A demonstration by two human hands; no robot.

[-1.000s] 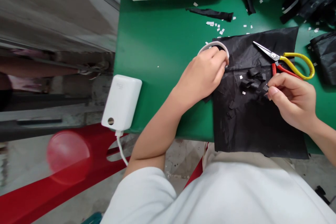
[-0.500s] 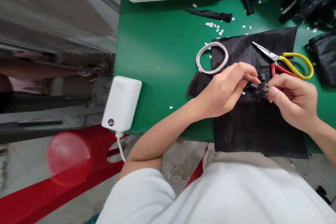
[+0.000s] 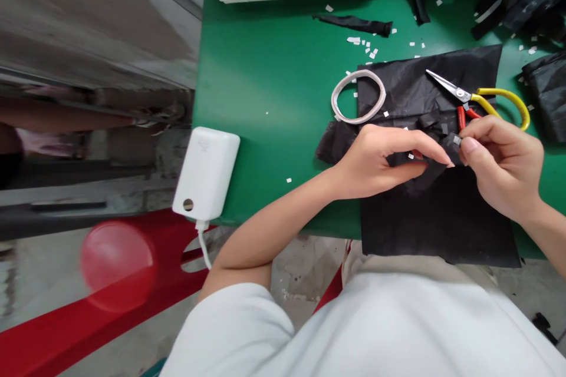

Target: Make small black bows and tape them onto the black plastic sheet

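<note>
Left hand (image 3: 371,162) has moved off the pale ring (image 3: 335,99), its thumb and forefinger apart beside the right hand (image 3: 508,174), which pinches a small dark scrap (image 3: 456,140) above the black sheet (image 3: 433,224) at the table's (image 3: 265,70) near edge; both hands now at the scrap work.

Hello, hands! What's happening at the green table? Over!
Right hand pinching small black scrap. Left hand open, fingertips close by, above black sheet. Scissors right beside right hand, partly covered. Over.
</note>
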